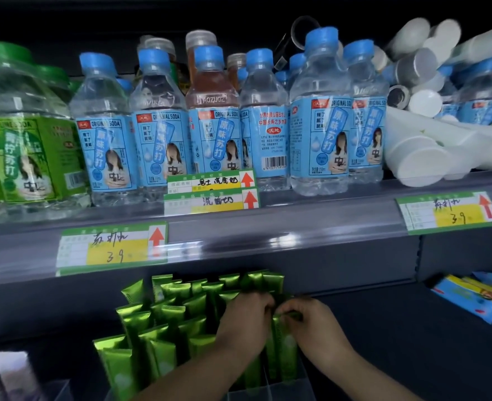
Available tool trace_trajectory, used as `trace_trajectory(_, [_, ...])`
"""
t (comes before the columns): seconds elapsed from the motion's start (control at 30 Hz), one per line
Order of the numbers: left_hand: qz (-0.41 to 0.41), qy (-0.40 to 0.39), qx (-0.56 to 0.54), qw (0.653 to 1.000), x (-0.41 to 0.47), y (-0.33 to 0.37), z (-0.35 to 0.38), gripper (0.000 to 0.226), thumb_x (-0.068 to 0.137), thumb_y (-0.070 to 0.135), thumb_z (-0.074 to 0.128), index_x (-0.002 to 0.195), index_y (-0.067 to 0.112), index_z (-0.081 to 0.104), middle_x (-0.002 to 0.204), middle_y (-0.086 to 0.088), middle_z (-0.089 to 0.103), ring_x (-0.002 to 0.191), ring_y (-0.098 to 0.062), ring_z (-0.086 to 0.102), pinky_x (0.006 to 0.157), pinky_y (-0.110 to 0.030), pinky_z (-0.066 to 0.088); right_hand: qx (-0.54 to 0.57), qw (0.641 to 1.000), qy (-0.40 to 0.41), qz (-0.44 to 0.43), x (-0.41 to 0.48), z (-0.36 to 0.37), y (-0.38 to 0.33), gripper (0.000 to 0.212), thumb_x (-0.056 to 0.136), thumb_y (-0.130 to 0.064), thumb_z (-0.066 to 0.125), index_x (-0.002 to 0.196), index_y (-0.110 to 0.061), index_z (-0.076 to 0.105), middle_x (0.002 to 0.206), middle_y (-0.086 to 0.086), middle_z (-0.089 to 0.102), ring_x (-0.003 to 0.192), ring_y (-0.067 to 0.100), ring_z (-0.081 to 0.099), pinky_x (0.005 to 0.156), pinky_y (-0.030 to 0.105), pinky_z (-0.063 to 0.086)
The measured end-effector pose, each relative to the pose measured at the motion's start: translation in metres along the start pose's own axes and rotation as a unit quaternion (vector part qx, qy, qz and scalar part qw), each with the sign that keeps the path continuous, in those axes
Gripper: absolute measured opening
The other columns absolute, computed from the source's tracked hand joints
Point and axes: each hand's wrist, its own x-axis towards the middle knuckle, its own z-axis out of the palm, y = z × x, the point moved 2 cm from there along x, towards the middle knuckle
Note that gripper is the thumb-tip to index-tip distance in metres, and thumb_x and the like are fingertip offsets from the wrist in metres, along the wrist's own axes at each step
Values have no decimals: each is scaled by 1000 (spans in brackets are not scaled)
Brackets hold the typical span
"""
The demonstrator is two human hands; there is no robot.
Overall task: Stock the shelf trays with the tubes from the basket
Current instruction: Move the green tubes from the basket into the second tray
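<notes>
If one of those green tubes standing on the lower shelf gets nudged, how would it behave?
The green tubes stand packed close, some leaning, so a nudged one probably tips onto neighbours rather than flat. Their glossy skin looks slippery, and the flat crimped tops likely bend easily.

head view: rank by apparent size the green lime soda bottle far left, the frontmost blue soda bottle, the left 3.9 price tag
1. green lime soda bottle, largest, though the wide-angle edge may stretch it
2. blue soda bottle
3. left price tag, smallest
</notes>
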Motion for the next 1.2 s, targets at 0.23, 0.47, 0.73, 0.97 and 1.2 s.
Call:
trace_trajectory(0.23, [-1,-6,-6,1000,-1,1,2,28,92,15,44,108,23,65,108,-2,69,99,-17,63,80,-23,46,-30,1000,3,4,0,3,1,28,91,-2,51,98,-18,73,95,-11,64,90,1,59,78,10,45])
trace_trajectory(0.47, [18,-18,32,999,-6,2,1,28,89,11,44,110,22,59,115,-2,60,105,-21,58,86,-30,47,-33,999,3,-5,-1,2,-3,26,92,-3,51,104,-18,69,90,-19,54,85,-4,52,72,-1,38])
trace_trajectory(0.73, [58,-13,93,994,-20,10,-14,34,91,18,44,125,21,47,125,-2,48,116,-21,47,96,-32,38,-74,997,14,-18,-9,2,-13,29,93,-9,49,115,-23,62,105,-9,52,104,8,53,88,14,40])
trace_trajectory(0.97, [77,-30,158,984,-40,12,-36,51,90,21,44,140,18,31,141,-2,34,129,-21,33,111,-32,24,-183,982,10,-54,-29,-3,-38,43,94,-23,44,137,-30,40,140,-11,36,129,10,35,106,26,30])
trace_trajectory(1.2, [65,-45,197,977,-77,12,-70,66,91,31,46,148,17,14,154,-3,15,145,-21,6,120,-39,2,-233,970,-32,-59,-57,-6,-72,60,93,-38,44,147,-33,16,156,-12,5,143,13,8,117,34,13])
